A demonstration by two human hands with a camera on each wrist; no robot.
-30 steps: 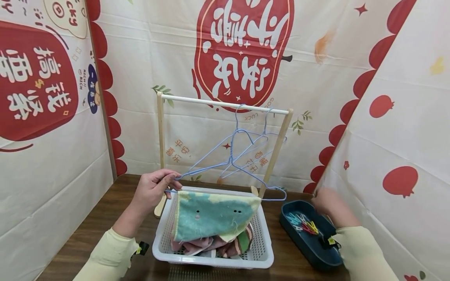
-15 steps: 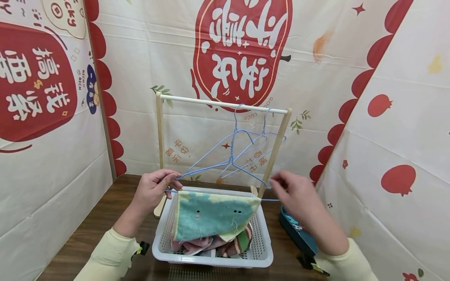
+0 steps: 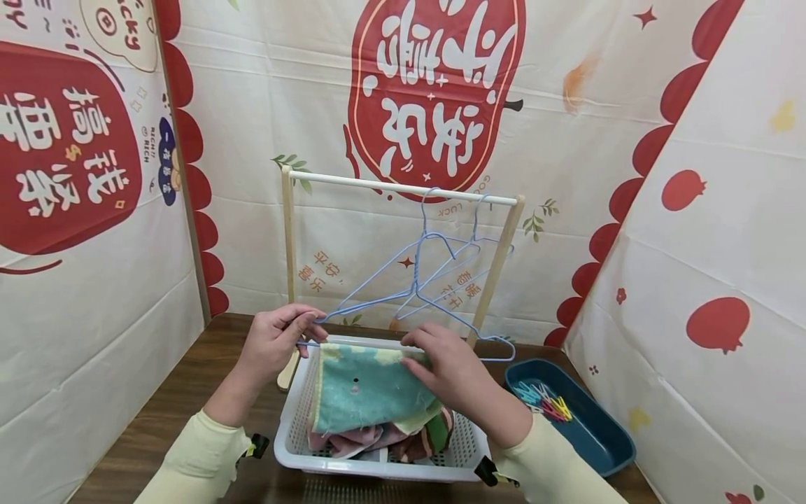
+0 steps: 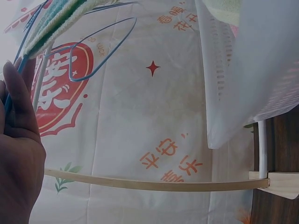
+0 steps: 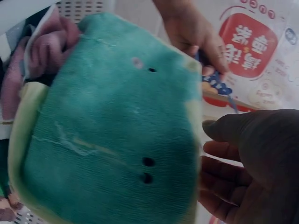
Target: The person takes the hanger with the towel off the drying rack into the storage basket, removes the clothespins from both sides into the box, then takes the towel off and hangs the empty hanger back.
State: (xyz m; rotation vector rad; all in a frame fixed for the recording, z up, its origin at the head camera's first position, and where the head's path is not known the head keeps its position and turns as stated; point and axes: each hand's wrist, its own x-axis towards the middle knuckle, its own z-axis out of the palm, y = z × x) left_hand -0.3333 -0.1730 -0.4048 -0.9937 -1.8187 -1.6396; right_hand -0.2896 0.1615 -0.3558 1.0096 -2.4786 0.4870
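My left hand pinches the left end of a blue wire clothes hanger. In the left wrist view, the left fingers are curled round the wire. Over the hanger's bottom bar hangs a teal and yellow towel with dark dots. My right hand is at the towel's top edge, right of its middle, with thumb and forefinger spread apart. The right wrist view shows the thumb beside the edge of the towel; some fingertips are hidden behind that edge.
Beneath the towel stands a white basket holding pink and striped cloths. Behind it, a wooden rack carries two more blue hangers. At right, a dark blue tray contains several coloured clothes pegs.
My right hand moves from the tray to the hanger's right end, then left to the towel's top edge. The left hand keeps its hold on the hanger in the same place.
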